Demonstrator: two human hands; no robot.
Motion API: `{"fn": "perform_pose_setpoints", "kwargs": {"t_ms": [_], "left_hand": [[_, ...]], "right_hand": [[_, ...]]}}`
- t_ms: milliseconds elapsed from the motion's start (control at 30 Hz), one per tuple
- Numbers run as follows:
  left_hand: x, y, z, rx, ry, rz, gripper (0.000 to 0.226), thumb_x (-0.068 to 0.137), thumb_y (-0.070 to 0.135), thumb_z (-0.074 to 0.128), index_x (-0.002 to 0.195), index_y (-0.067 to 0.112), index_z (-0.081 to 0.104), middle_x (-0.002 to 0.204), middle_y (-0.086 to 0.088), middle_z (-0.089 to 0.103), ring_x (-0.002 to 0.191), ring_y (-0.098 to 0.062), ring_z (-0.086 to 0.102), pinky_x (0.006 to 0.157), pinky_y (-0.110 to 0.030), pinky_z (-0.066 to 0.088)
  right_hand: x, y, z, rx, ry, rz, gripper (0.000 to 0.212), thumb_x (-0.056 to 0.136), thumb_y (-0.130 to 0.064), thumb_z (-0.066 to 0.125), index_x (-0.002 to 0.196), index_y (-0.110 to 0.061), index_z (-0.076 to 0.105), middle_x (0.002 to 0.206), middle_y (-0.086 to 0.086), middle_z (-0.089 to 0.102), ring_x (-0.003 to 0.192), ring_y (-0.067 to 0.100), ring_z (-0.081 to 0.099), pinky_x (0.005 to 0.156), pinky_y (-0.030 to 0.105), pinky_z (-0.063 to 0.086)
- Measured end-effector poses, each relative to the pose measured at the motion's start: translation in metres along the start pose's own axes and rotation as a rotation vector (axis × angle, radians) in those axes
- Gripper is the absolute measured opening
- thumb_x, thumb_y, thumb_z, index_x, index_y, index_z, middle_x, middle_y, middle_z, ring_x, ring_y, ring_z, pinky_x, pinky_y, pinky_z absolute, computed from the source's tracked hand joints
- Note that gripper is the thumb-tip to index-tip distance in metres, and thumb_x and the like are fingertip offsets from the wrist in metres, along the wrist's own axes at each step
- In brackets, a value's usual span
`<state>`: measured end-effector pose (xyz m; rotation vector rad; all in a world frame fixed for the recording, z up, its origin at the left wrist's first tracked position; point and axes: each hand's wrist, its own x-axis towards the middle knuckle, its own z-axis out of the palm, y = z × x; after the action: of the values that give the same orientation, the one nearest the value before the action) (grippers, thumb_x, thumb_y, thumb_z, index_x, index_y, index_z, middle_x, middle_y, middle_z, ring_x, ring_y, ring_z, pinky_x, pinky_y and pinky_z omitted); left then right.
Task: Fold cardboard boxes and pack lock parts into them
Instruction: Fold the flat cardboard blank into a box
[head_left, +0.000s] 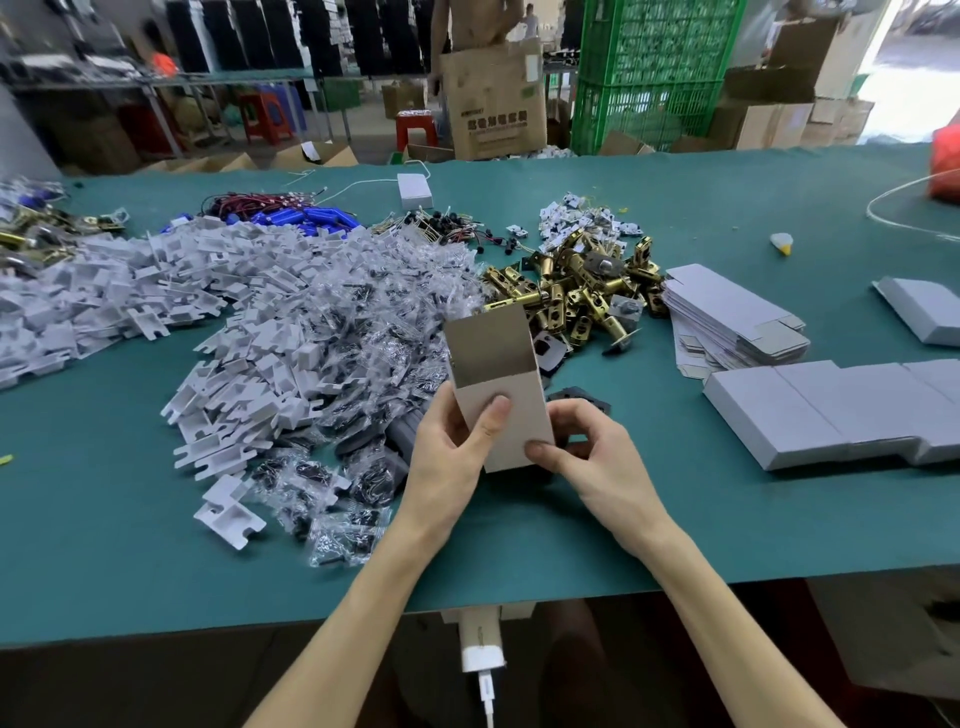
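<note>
A small box (506, 415) is held upright above the green table (156, 545), top open and lid flap raised; its contents cannot be seen. The left hand (447, 457) grips its left side, thumb across the front. The right hand (592, 462) pinches its lower right corner. Brass latches (576, 291) lie at 1 o'clock, flat boxes (727, 312) at 2, bagged parts (363, 338) at 10.

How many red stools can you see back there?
2: one red stool behind the green table, near centre; another farther left in the background. Others may be hidden.
</note>
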<state>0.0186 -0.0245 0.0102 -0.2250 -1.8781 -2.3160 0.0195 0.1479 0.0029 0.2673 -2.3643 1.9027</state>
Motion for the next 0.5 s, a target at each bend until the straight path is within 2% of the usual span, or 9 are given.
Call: {"fn": "perform_pose_setpoints", "kwargs": {"t_ms": [133, 233, 300, 367, 400, 467, 500], "left_hand": [[0.001, -0.002, -0.001, -0.001, -0.007, -0.038, 0.030, 0.090, 0.038, 0.069, 0.114, 0.021, 0.066, 0.106, 0.004, 0.078, 0.098, -0.008, 0.073, 0.079, -0.022, 0.057], [0.001, -0.002, -0.001, 0.016, -0.047, -0.039, 0.028, 0.088, 0.033, 0.071, 0.111, 0.018, 0.066, 0.104, 0.002, 0.078, 0.096, -0.010, 0.072, 0.078, -0.023, 0.058], [0.001, -0.003, -0.001, 0.007, -0.075, -0.044, 0.029, 0.088, 0.029, 0.071, 0.112, 0.015, 0.065, 0.104, 0.001, 0.078, 0.096, -0.010, 0.072, 0.079, -0.024, 0.058], [0.001, -0.003, -0.001, -0.022, -0.091, -0.057, 0.035, 0.086, 0.027, 0.072, 0.115, 0.009, 0.064, 0.104, 0.001, 0.079, 0.096, -0.010, 0.072, 0.079, -0.024, 0.058], [0.001, -0.003, 0.000, -0.031, -0.098, -0.065, 0.039, 0.085, 0.027, 0.073, 0.116, 0.005, 0.063, 0.105, 0.000, 0.079, 0.097, -0.011, 0.072, 0.079, -0.025, 0.058], [0.002, -0.004, 0.000, -0.027, -0.108, -0.078, 0.047, 0.083, 0.027, 0.075, 0.118, -0.001, 0.061, 0.105, -0.002, 0.079, 0.098, -0.013, 0.072, 0.081, -0.027, 0.059], [0.002, -0.004, -0.001, -0.022, -0.107, -0.082, 0.047, 0.082, 0.027, 0.075, 0.117, -0.001, 0.061, 0.106, -0.003, 0.079, 0.099, -0.014, 0.072, 0.082, -0.028, 0.059]], "right_hand": [[-0.002, -0.001, 0.001, -0.079, -0.017, 0.030, 0.031, 0.086, -0.017, 0.082, 0.112, -0.020, 0.066, 0.103, -0.006, 0.073, 0.087, 0.013, 0.067, 0.081, 0.034, 0.057], [-0.003, -0.007, -0.001, -0.038, -0.018, -0.024, 0.037, 0.084, -0.026, 0.085, 0.116, -0.022, 0.068, 0.109, 0.003, 0.070, 0.085, 0.015, 0.062, 0.076, 0.030, 0.051], [-0.003, -0.009, -0.001, 0.044, 0.019, -0.041, 0.040, 0.085, -0.036, 0.081, 0.120, -0.024, 0.067, 0.112, 0.001, 0.070, 0.097, 0.025, 0.062, 0.085, 0.042, 0.052], [-0.002, -0.010, -0.003, 0.120, 0.074, -0.020, 0.047, 0.086, -0.048, 0.077, 0.124, -0.023, 0.066, 0.117, 0.001, 0.070, 0.108, 0.025, 0.062, 0.094, 0.050, 0.052], [-0.001, -0.010, -0.005, 0.158, 0.071, -0.011, 0.054, 0.085, -0.057, 0.074, 0.126, -0.023, 0.065, 0.120, 0.001, 0.070, 0.111, 0.023, 0.063, 0.094, 0.046, 0.053], [0.005, -0.012, -0.010, 0.196, 0.044, -0.004, 0.068, 0.081, -0.070, 0.067, 0.129, -0.023, 0.064, 0.122, -0.004, 0.072, 0.111, 0.012, 0.066, 0.086, 0.023, 0.052], [0.012, -0.013, -0.014, 0.172, 0.064, -0.007, 0.066, 0.081, -0.071, 0.065, 0.127, -0.025, 0.066, 0.119, -0.007, 0.073, 0.108, 0.006, 0.066, 0.083, 0.016, 0.050]]}}
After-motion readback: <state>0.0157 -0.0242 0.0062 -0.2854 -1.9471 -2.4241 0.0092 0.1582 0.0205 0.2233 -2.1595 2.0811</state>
